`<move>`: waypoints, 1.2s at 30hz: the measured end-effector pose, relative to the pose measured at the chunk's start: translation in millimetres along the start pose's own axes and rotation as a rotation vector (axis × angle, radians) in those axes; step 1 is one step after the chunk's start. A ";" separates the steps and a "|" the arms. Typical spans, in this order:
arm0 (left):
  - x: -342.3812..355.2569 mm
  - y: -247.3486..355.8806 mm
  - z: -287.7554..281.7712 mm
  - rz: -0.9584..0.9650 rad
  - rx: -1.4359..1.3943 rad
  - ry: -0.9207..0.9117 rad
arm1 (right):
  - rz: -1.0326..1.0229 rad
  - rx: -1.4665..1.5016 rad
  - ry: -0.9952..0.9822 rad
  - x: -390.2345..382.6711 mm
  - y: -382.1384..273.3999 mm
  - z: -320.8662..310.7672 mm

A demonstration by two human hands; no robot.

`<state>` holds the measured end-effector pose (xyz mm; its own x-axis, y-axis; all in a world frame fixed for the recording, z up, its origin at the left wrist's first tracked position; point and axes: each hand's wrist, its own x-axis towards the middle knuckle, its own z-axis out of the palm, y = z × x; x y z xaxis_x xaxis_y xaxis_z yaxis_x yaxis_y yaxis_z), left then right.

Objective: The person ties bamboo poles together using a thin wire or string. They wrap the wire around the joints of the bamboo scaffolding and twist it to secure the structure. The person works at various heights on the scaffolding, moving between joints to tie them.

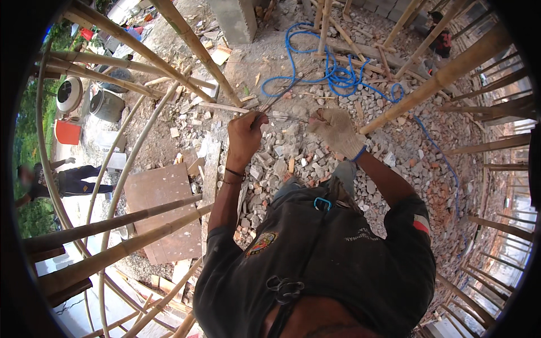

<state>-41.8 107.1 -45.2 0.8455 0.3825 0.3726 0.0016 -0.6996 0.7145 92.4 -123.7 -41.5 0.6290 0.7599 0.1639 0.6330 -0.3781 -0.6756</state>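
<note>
Thin dark wire (286, 118) runs between my two hands in front of my chest. My bare left hand (245, 134) is closed around a bundle of it, and loose strands fan out past the knuckles, away from me. My right hand (338, 133), in a pale knitted glove with a blue cuff, pinches the other end between thumb and fingers. The wire looks taut and nearly level between them. Below my hands lies broken rubble (304, 155).
Bamboo poles (439, 79) slant on both sides, one close to my right hand. A blue hose (344, 79) lies coiled ahead. At left are a brown board (163, 208), a bucket (107, 105) and a person (73, 177). Another person (441, 36) is at far right.
</note>
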 end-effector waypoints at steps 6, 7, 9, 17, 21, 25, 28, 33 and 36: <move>1.6 -0.4 9.9 0.219 0.168 -0.033 | 0.904 1.444 -0.552 -28.4 19.3 15.7; -0.7 -2.6 12.7 0.197 0.178 -0.061 | 0.914 1.472 -0.578 -31.5 25.3 18.5; -0.1 -9.2 16.7 0.117 0.153 -0.117 | 0.660 0.912 -0.305 -27.3 20.5 19.9; -0.4 -35.9 35.0 -0.196 0.015 -0.220 | -0.347 -0.374 0.142 -4.5 59.9 29.7; 3.8 -36.0 35.0 -0.151 0.115 -0.197 | -0.116 -0.309 -0.040 -6.2 49.0 29.6; 10.4 -39.1 22.1 0.179 0.144 -0.165 | 0.521 0.796 -0.501 -27.1 32.4 26.3; 4.6 -25.0 19.0 0.446 0.171 -0.231 | 0.709 1.336 -0.687 -51.2 37.7 35.3; 9.0 -12.2 23.5 0.348 0.260 -0.272 | 0.634 1.302 -0.669 -54.6 51.8 30.9; -2.5 -38.7 34.6 0.236 0.063 -0.240 | 0.252 0.468 -0.285 -27.1 21.9 10.6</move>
<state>-25.5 112.3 -94.3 0.9282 0.0575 0.3676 -0.1824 -0.7909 0.5841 84.5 -147.0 -68.4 0.5470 0.8135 -0.1976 0.1740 -0.3413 -0.9237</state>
